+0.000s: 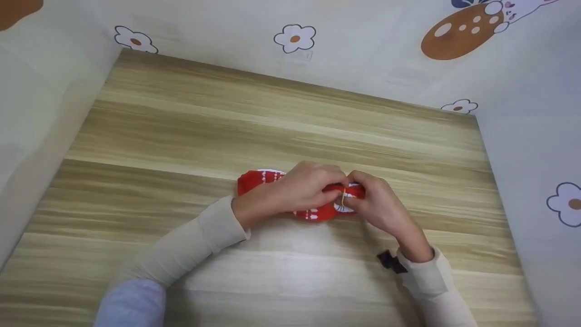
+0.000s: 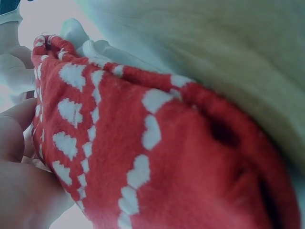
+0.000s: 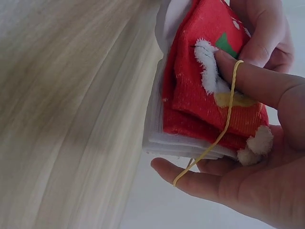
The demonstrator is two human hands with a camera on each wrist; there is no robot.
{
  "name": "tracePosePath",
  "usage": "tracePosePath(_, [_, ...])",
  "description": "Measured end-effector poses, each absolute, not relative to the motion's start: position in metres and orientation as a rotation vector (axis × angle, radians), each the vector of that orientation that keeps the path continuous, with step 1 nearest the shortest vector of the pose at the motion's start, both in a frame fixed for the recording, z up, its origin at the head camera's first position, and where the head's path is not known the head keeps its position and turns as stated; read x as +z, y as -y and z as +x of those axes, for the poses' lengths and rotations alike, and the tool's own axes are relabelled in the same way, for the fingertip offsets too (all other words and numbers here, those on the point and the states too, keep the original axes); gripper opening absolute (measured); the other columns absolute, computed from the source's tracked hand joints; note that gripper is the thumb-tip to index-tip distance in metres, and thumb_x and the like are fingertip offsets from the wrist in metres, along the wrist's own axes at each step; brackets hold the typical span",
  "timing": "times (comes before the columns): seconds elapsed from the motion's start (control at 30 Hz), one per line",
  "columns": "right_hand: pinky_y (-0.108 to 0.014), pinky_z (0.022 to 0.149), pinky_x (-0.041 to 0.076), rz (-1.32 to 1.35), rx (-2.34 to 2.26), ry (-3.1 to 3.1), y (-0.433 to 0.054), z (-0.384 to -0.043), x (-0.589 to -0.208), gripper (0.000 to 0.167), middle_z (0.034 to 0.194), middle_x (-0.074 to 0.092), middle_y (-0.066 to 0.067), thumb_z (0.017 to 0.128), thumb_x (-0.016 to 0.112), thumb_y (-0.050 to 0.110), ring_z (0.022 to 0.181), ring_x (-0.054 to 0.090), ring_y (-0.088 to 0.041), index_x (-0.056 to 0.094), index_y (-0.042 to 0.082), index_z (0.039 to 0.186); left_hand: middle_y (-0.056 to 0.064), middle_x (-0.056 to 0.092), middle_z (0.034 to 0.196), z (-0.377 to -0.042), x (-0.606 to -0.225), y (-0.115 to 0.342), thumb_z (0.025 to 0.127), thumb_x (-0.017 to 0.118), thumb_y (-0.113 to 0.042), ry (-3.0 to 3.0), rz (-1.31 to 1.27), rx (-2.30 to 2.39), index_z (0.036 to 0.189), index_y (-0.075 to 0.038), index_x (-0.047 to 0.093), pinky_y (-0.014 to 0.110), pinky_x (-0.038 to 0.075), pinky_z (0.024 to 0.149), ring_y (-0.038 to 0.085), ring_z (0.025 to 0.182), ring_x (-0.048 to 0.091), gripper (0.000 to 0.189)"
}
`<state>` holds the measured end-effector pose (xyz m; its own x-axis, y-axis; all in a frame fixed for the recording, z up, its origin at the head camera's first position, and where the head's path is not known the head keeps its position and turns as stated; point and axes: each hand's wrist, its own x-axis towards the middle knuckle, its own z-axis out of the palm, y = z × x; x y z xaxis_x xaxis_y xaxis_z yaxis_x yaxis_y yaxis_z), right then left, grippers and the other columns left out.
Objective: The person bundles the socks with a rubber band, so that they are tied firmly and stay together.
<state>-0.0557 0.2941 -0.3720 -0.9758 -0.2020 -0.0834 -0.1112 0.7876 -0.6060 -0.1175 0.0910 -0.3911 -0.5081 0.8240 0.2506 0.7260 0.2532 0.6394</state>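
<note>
A red knitted bundle with white heart patterns point(image 2: 138, 176), apparently folded socks, lies low over the table in front of me. My left hand point(image 1: 313, 181) grips it from above, fingers bent toward its right end. At that end, my right hand point(image 1: 383, 204) holds the bundle, its thumb pressed on white fluffy trim in the right wrist view. A yellow rubber band point(image 3: 228, 117) is stretched between the right thumb and a lower finger, crossing the red fabric point(image 3: 195, 102). White layers point(image 3: 155, 126) show beneath the red ones. The left palm hides the bundle's middle in the head view.
The bundle is on a wood-grain tabletop point(image 1: 218, 131). Pale wall panels point(image 1: 354, 54) with flower prints stand along its back and sides. A small black piece point(image 1: 390, 262) sits at the right sleeve cuff.
</note>
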Motion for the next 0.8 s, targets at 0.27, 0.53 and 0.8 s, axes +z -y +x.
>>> tracePosePath(0.27, [-0.025,0.076,0.056,-0.143,-1.157,-2.728,-0.302,-0.054,-0.37,0.028,0.105,0.072,-0.006,0.088,0.082,0.015,0.091,0.064,-0.02,0.068,0.012,0.112,0.001,0.077,0.11,-0.118,-0.389,-0.088,0.1,0.066,-0.021,-2.374,1.456,1.31,0.118,-0.011,0.075,0.024,0.057,0.082,0.014,0.089,0.069,0.022])
tracePosePath(0.53, [-0.025,0.089,0.057,-0.017,-1.482,-2.471,-0.315,-0.049,-0.369,0.05,0.124,0.066,-0.009,0.087,0.082,0.013,0.108,0.064,-0.021,0.062,0.012,0.133,0.001,0.078,0.117,-0.119,-0.386,-0.087,0.099,0.068,-0.022,-2.283,1.255,1.57,0.115,-0.012,0.073,0.022,0.058,0.093,0.011,0.1,0.071,0.02])
tracePosePath(0.8, [-0.028,0.096,0.056,0.026,-1.627,-2.288,-0.315,-0.041,-0.376,0.067,0.139,0.06,-0.009,0.088,0.082,0.016,0.122,0.06,-0.023,0.049,0.014,0.146,0.002,0.076,0.12,-0.118,-0.385,-0.089,0.098,0.069,-0.02,-2.221,1.116,1.736,0.115,-0.01,0.073,0.027,0.059,0.094,0.012,0.104,0.069,0.02])
